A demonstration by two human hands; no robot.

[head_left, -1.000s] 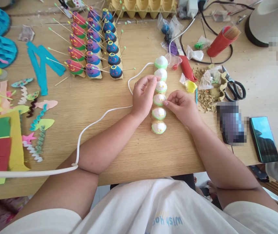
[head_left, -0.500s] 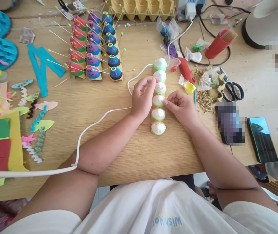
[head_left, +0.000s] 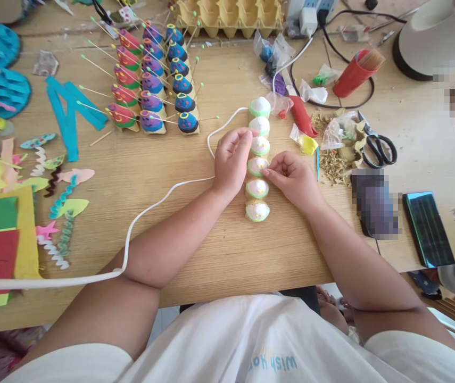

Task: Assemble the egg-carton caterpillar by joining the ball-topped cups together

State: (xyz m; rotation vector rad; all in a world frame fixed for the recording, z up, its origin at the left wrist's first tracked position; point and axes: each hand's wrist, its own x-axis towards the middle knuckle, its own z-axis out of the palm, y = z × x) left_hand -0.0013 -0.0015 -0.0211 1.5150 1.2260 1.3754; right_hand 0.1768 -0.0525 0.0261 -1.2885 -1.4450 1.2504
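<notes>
A row of egg-carton cups [head_left: 257,189], coated in white clay with pale green edges, runs away from me down the middle of the table. Tiny yellow dots mark several of the nearer cups. My left hand [head_left: 232,159] is beside the row on its left, thumb and fingertips pinched together near the second and third cups from the far end. On the right side, my right hand [head_left: 296,178] has its thumb and forefinger pinched at the edge of a dotted cup. Whatever either pinch holds is hidden or too small to make out.
Painted carton caterpillars [head_left: 151,101] with pin antennae stand at the back left. Paper cutouts [head_left: 3,165] lie left. A white cable [head_left: 163,194] crosses over my left forearm. Right are scissors [head_left: 379,146], wood shavings [head_left: 334,167], a red cup [head_left: 355,77] and a phone [head_left: 428,229].
The view has shifted very slightly. My right fingertips sit a touch lower and closer against the cup; my left hand keeps its pinch in nearly the same place.
</notes>
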